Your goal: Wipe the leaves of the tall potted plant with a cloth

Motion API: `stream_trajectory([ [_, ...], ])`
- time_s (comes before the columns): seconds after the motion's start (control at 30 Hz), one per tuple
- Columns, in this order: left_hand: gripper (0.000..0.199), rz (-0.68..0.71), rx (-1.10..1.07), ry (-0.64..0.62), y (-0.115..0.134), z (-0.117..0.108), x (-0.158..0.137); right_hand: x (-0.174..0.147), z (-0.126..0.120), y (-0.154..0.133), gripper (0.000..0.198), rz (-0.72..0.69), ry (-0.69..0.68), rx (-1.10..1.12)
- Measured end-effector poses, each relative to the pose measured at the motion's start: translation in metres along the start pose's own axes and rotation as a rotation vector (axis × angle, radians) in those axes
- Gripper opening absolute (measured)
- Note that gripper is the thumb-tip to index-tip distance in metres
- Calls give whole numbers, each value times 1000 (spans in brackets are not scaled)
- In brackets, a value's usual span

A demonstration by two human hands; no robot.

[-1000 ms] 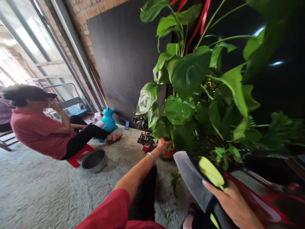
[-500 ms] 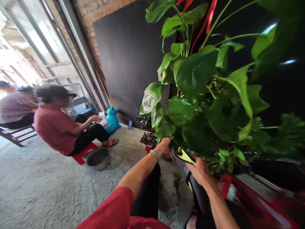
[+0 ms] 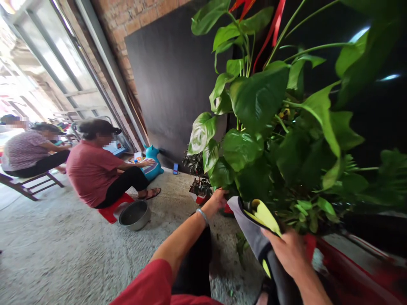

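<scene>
Left hand [image 3: 218, 198] stretched out at arm's length, fingers curled in among lowest leaves of big green plant [image 3: 263, 127], touching foliage; whether anything is pinched there, cannot tell, leaves hide fingertips. Silver bangle [image 3: 202, 215] on that wrist, red sleeve [image 3: 152, 284] near bottom edge. Right hand [image 3: 288, 254] close to camera, closed around grey and yellow cloth [image 3: 254, 224], thumb on top, cloth's free end sticking up toward plant's lower leaves, just beside them. Plant standing right of centre, broad glossy leaves filling upper right, red ribbon [image 3: 273, 25] hanging among stems at top. Small dark-leaved plant in red pot [image 3: 199, 188] on floor just left of left hand. Rough concrete floor [image 3: 63, 250] below. Metal bowl [image 3: 134, 214] on floor, left of outstretched arm, touching red low stool [image 3: 111, 210]. Seated on that stool, person in red shirt [image 3: 95, 171], turned away toward blue toy animal [image 3: 154, 163]. Further left, another person in patterned top [image 3: 25, 150] on wooden bench [image 3: 28, 184]. Small blue phone [image 3: 175, 168] propped against dark wall panel [image 3: 171, 76]. Brick wall [image 3: 140, 15] above panel.
</scene>
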State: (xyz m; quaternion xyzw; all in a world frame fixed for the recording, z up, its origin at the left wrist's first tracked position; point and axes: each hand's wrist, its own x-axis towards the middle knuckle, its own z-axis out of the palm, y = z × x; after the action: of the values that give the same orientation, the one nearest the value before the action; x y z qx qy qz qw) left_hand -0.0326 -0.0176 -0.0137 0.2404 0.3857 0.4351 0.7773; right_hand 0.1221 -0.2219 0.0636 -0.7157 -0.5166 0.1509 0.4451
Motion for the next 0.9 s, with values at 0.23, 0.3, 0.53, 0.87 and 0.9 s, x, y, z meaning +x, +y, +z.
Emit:
stream_trajectory([
  [0.23,41,133,-274,-184,36,-19,-34,52,11,-60,36,-102,131,142],
  [0.3,52,115,-289,-215,34,-13,-37,50,31,-59,34,-87,2,151],
  [0.53,52,52,-278,-212,22,-3,-38,4,-4,-38,35,-103,36,167],
  [0.87,33,-22,-147,-98,-2,-9,-31,-1,33,-28,26,-71,-112,268],
  [0.9,35,-24,-91,-83,-12,-16,-32,-23,27,-9,26,-29,-117,287],
])
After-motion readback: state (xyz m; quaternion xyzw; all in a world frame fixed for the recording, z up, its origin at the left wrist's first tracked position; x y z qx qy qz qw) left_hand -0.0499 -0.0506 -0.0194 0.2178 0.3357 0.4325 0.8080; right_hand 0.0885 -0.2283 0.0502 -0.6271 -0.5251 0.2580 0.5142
